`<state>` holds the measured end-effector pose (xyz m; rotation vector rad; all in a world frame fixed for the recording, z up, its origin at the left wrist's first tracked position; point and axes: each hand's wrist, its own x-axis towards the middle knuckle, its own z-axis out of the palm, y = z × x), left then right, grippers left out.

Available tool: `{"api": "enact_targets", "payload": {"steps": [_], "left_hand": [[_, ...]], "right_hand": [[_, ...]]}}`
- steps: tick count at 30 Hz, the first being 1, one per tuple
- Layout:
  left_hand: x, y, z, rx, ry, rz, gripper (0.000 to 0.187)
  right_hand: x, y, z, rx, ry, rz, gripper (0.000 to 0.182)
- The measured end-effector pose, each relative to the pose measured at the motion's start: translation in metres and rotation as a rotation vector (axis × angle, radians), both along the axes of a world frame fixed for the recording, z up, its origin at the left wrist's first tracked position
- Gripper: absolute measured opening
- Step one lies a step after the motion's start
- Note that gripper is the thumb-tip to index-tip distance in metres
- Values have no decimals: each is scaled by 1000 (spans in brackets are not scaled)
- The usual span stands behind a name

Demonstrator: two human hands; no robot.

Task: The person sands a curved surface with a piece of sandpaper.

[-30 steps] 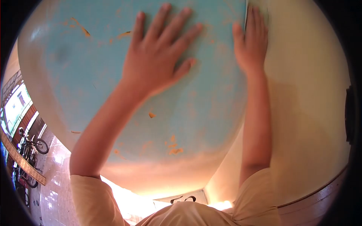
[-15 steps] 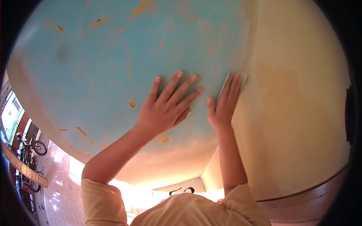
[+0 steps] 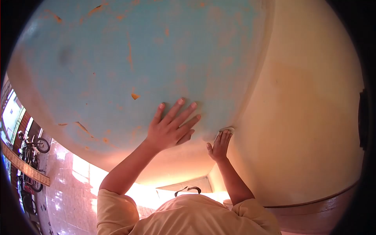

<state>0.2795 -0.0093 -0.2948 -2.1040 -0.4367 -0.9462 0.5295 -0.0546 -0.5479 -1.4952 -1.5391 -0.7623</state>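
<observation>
In front of me is a light-blue painted wall [image 3: 98, 47] with orange-brown chips and scuffs. My left hand [image 3: 172, 127] lies flat on its lower part, fingers spread, holding nothing. Lower and further right, my right hand [image 3: 221, 145] presses a pale, thin folded sheet that looks like sandpaper [image 3: 228, 129] against the wall, near the corner. Its fingers lie together over the sheet and hide most of it, while the thumb stands apart.
A cream wall [image 3: 313, 117] meets the blue one at the right. Motorcycles [image 3: 33, 156] stand on the tiled floor [image 3: 60, 188] at far left, behind a yellowish bar [image 3: 27, 166]. A dark object [image 3: 363, 119] shows at the right edge.
Both hands have moved down the wall, the right one further, with the sheet still under its fingers. The wall's marks sit slightly higher in view.
</observation>
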Motion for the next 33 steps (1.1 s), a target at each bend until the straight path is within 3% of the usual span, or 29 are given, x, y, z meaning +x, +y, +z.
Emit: {"api": "enact_targets", "payload": {"steps": [2, 8, 11, 14, 17, 19, 21, 23, 25, 29, 33], "left_hand": [[0, -1, -16, -1, 8, -28, 40], [-9, -2, -31, -61, -19, -140, 37], [-19, -6, -45, -124, -73, -155, 40], [-54, -7, -66, -155, -139, -26, 43], [-105, 1, -97, -134, -253, 181, 44], [-142, 6, -122, -137, -464, 255, 44], [-173, 17, -154, -79, -494, 295, 45], [-185, 20, -169, -34, -513, 327, 46], [-184, 19, -174, -13, -547, 297, 46], [-183, 18, -171, 21, -506, 332, 52], [-183, 14, -173, -3, -500, 317, 51]], "right_hand": [[1, 0, 1, -74, 74, 76, 90], [-21, 9, 225, 115, 73, 149, 84], [-37, 13, 234, 170, 125, 166, 83], [-47, 25, 118, 124, 2, 7, 78], [-43, 15, -27, 3, -115, 41, 79], [-51, 5, -56, -45, -151, 57, 83], [-57, 1, -56, -67, -56, 118, 86], [-46, 14, -15, -12, -141, -10, 87], [-38, 19, 82, 113, -24, -87, 86], [-54, 11, 242, 190, 179, 29, 89], [-83, 33, 217, 271, 62, 38, 87]]}}
